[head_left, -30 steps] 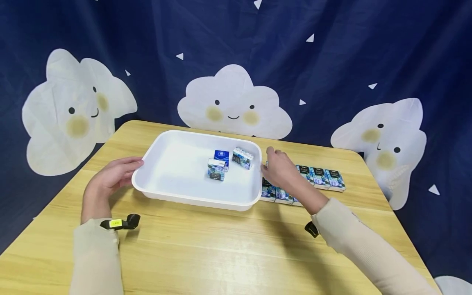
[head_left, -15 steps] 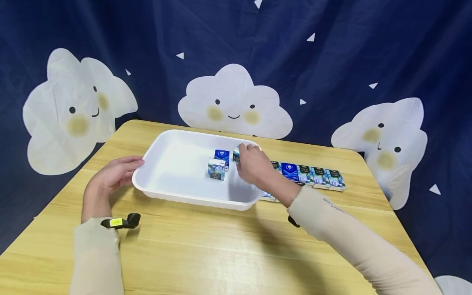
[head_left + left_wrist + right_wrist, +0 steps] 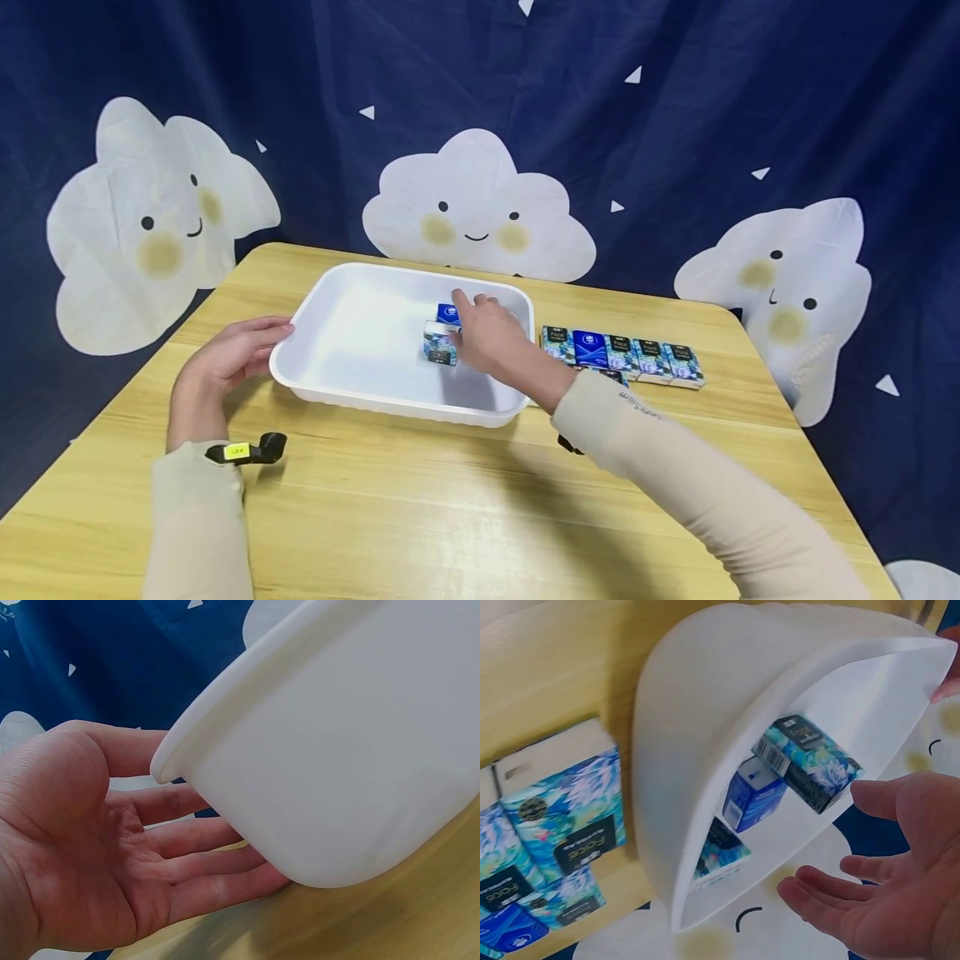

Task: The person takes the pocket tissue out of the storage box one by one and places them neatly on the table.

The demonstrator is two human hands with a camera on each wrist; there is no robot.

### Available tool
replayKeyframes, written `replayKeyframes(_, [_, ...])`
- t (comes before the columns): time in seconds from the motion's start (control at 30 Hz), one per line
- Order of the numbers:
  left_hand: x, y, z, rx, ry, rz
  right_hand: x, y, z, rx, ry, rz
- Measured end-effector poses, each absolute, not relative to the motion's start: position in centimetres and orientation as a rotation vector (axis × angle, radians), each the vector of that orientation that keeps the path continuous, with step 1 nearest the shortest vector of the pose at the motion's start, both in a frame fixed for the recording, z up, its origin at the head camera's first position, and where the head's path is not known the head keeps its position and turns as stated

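Observation:
My left hand [image 3: 234, 354] touches the left end of a white plastic tray [image 3: 393, 408]. In the left wrist view its fingers lie fairly straight along the tray wall, beneath the rim. Inside the tray, my right hand [image 3: 493, 337] hovers beside a floral tissue pack [image 3: 441, 343]. The right wrist view shows its fingers spread, with the thumb near that pack's corner and nothing held. Behind it lies a blue tissue pack [image 3: 447, 314], partly hidden. Another floral tissue pack [image 3: 721, 851] sits near the tray's right end, covered by my hand in the head view.
Several tissue packs, mostly floral, stand in rows right of the tray, including a blue one [image 3: 590, 348]; my right forearm hides part of the front row. They rest on a wooden table [image 3: 360, 508]. A dark blue curtain [image 3: 315, 75] with cloud faces hangs behind.
My right hand has moved left from beside the rows, over the tray's right end, to the packs farther inside. My left hand stays at the tray's left end.

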State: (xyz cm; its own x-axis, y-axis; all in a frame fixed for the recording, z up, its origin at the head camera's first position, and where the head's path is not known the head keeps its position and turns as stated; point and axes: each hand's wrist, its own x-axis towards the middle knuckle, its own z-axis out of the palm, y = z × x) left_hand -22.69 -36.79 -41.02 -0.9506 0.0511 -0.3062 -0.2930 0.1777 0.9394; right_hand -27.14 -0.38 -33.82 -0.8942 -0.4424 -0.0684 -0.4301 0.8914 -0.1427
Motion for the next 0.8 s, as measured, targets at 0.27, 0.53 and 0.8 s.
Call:
replayKeyframes(0.27, [-22.9, -36.8, -41.2, -0.263, 2.2, 1.818, -27.1, -2.2, -33.9, -0.744, 2.921, -0.222])
replayKeyframes(0.53, [-22.7, -36.8, -41.0, -0.225, 2.191, 1.848, -26.7, -3.7, -33.6, -0.826, 2.929, -0.101])
replayKeyframes(0.8, [-22.8, -36.9, -41.1, -0.219, 2.196, 1.842, -26.8, -4.5, -34.1, -0.759, 2.9, -0.08])
